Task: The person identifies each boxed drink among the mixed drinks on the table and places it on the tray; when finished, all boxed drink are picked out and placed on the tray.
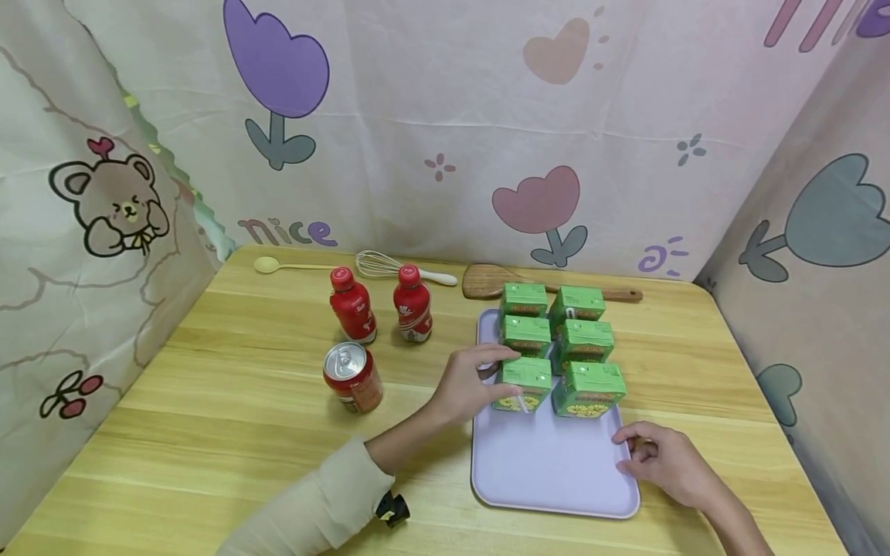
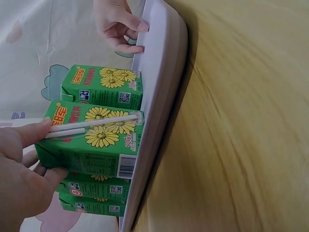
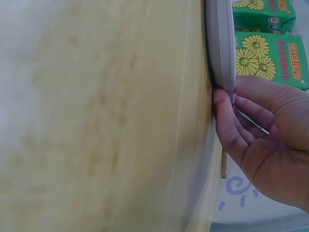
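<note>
A lilac tray [image 1: 549, 471] on the wooden table carries several green drink cartons with yellow flowers, standing upright in two columns. My left hand [image 1: 467, 384] holds the nearest carton of the left column [image 1: 528, 374], thumb on its front and fingers at its far side. In the left wrist view this carton [image 2: 96, 140] stands on the tray, a white straw [image 2: 91, 123] along its face. At the tray's right rim, my right hand [image 1: 664, 463] grips the edge between thumb and fingers. The right wrist view shows the pinched rim [image 3: 222, 43] close up.
Left of the tray stand two red bottles [image 1: 353, 309] [image 1: 414, 309] and a red can [image 1: 353, 378]. Along the back lie a yellow spoon [image 1: 295, 266], a whisk [image 1: 403, 268] and a wooden spatula [image 1: 487, 281]. A printed curtain [image 1: 417, 93] hangs behind the table.
</note>
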`<state>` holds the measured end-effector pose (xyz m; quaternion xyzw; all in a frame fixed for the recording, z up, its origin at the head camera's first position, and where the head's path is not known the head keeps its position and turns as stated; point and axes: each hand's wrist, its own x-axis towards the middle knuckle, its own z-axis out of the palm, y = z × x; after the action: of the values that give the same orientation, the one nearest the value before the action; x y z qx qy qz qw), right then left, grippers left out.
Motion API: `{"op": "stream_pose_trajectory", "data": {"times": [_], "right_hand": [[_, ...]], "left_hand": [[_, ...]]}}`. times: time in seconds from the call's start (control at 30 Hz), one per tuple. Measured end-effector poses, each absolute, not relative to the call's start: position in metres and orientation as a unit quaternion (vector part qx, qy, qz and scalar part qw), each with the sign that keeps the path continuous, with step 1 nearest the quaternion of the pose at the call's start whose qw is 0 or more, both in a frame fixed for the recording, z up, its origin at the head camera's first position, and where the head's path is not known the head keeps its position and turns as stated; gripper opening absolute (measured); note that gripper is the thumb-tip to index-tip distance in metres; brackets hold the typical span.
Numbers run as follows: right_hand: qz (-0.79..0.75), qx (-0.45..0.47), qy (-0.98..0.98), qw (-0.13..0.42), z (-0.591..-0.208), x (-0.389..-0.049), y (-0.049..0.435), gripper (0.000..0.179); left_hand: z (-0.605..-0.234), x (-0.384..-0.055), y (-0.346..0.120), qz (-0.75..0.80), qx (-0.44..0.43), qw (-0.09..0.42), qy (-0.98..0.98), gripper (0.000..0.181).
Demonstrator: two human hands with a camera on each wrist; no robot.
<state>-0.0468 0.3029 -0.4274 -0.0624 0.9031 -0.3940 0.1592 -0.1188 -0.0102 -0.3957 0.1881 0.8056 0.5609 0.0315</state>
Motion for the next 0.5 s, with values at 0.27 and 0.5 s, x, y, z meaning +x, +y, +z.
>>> {"op": "stream_pose_trajectory", "data": {"times": [0.27, 0.5], "right_hand": [[-0.390, -0.066, 0.903, 0.165, -0.4256, -0.0481, 0.3016, 0.032], [-0.382, -0.053, 0.906, 0.176, -0.4249, -0.0498, 0.3020, 0.033]], "left_hand": [[-0.3939, -0.1164, -0.0079, 0.557, 0.189, 0.037, 0.808, 0.044], [-0.3971, -0.1180, -0.0046, 0.563, 0.200, 0.023, 0.802, 0.043]]}}
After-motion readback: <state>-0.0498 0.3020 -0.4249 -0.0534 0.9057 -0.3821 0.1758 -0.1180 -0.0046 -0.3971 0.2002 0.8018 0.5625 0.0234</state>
